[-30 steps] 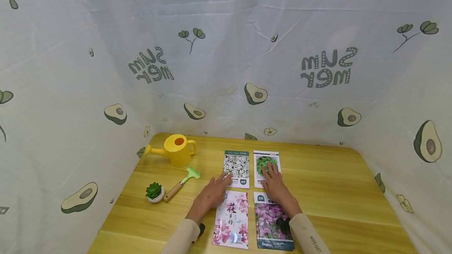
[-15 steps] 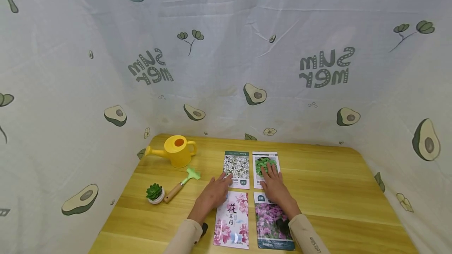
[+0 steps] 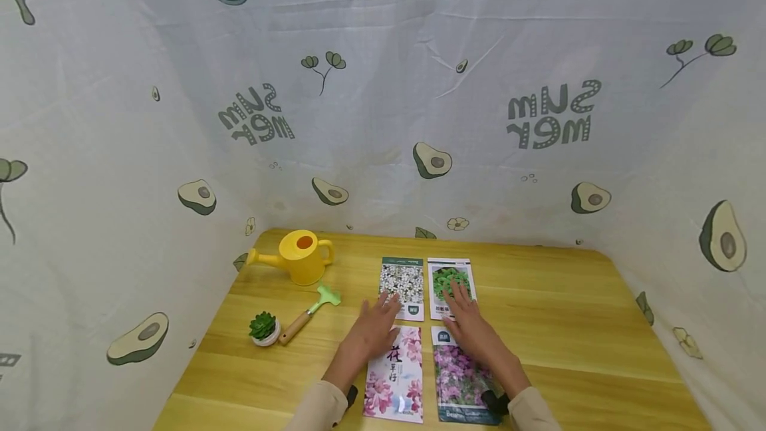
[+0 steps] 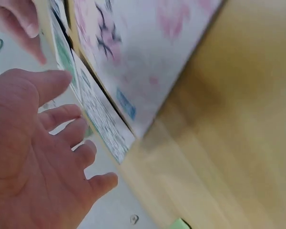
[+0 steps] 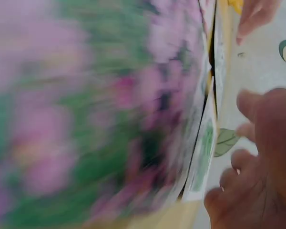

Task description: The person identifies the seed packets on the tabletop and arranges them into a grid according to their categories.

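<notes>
Four-sided seed packets lie in two rows in the head view: a white-flower packet (image 3: 399,279) and a green-leaf packet (image 3: 451,275) behind, a pink-blossom packet (image 3: 393,391) and a purple-flower packet (image 3: 457,384) in front. My left hand (image 3: 372,329), fingers spread, overlaps the near left corner of the white-flower packet and the top of the pink one. My right hand (image 3: 469,324) reaches across the purple-flower packet, fingertips over the green-leaf packet. Both wrist views show the palms with loosely extended fingers, holding nothing.
On the left of the wooden table (image 3: 568,324) stand a yellow watering can (image 3: 304,261) and a small potted succulent (image 3: 263,328). Between them and the packets lies a green hand rake (image 3: 308,314) with a wooden handle. A printed cloth (image 3: 371,112) rises behind the table.
My left hand has shifted slightly right, over the top of the pink-blossom packet. My right hand has drawn back a little toward me. The packets stay in place.
</notes>
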Tool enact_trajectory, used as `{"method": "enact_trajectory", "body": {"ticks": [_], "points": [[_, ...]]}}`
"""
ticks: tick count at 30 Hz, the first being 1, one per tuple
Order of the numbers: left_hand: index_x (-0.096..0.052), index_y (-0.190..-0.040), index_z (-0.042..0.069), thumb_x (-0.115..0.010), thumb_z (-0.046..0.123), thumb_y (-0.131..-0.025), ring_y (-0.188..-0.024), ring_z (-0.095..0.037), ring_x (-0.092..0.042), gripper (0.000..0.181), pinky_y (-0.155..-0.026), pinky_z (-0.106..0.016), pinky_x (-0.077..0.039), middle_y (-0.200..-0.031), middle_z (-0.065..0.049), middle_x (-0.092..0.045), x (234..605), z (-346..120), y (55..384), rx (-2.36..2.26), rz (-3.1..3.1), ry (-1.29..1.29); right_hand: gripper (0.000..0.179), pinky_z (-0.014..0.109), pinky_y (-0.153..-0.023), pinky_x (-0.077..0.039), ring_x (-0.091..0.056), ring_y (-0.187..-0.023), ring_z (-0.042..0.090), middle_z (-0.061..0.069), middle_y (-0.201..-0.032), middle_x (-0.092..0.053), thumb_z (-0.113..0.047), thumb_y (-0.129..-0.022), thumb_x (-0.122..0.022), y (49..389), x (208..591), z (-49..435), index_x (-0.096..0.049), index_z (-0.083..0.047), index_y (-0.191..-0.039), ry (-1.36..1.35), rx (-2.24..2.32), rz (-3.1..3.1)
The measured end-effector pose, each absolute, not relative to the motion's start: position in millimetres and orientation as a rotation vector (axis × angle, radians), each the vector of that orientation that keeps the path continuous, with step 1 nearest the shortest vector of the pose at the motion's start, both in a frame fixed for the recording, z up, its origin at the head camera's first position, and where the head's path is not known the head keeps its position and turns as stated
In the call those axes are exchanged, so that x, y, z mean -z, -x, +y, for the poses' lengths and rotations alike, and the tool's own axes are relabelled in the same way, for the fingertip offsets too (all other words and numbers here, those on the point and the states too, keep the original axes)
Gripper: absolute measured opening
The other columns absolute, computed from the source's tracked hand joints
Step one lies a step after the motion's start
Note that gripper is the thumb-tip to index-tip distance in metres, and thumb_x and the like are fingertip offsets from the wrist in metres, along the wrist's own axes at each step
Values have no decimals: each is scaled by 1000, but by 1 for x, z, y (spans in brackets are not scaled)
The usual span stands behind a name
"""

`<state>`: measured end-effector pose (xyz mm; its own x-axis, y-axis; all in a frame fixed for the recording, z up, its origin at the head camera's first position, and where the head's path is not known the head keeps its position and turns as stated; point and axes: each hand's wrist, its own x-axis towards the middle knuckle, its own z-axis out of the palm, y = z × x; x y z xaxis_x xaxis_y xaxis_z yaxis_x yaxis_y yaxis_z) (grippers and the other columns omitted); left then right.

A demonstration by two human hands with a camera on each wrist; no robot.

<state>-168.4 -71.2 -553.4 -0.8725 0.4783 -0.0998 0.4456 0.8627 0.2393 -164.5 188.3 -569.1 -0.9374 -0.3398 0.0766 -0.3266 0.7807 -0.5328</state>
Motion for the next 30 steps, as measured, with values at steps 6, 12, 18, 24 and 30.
{"method": "enact_trajectory", "body": {"ticks": [6,12,18,24,30], "points": [[-38,-169,18,-70,42,-105,-166,-25,-21,76,-130,-58,-27,-178,1,-30,560,-72,135,-390,2745,-827,66,67,-128,-12,-14,-162,50,22,-176,-23,-28,-109,-65,122,572,207,-40,-3,-165,580,929,2767],[-39,-169,18,-74,47,-101,-165,-26,-22,82,-130,-56,-31,-177,2,-31,568,-74,115,-423,2742,-889,72,13,-122,13,-10,-165,38,26,-172,-31,-37,-104,-72,96,582,212,-48,-2,-161,675,1093,2745],[-41,-168,19,-74,47,-101,-165,-25,-24,80,-129,-55,-32,-178,4,-29,574,-72,112,-392,2749,-913,70,6,-117,15,9,-154,-8,28,-169,-35,-35,-102,-75,90,590,210,-51,0,-158,728,1128,2788],[-41,-168,21,-73,48,-101,-165,-22,-23,80,-129,-55,-31,-178,8,-27,584,-72,113,-383,2764,-927,71,6,-115,17,9,-153,-9,28,-170,-34,-38,-103,-73,90,592,211,-51,-1,-159,732,1101,2766],[-39,-169,21,-72,48,-102,-166,-20,-22,79,-130,-55,-30,-179,8,-25,587,-72,116,-390,2761,-938,71,7,-116,16,5,-159,1,26,-170,-35,-34,-102,-74,88,587,207,-49,-1,-160,704,1104,2794]]}}
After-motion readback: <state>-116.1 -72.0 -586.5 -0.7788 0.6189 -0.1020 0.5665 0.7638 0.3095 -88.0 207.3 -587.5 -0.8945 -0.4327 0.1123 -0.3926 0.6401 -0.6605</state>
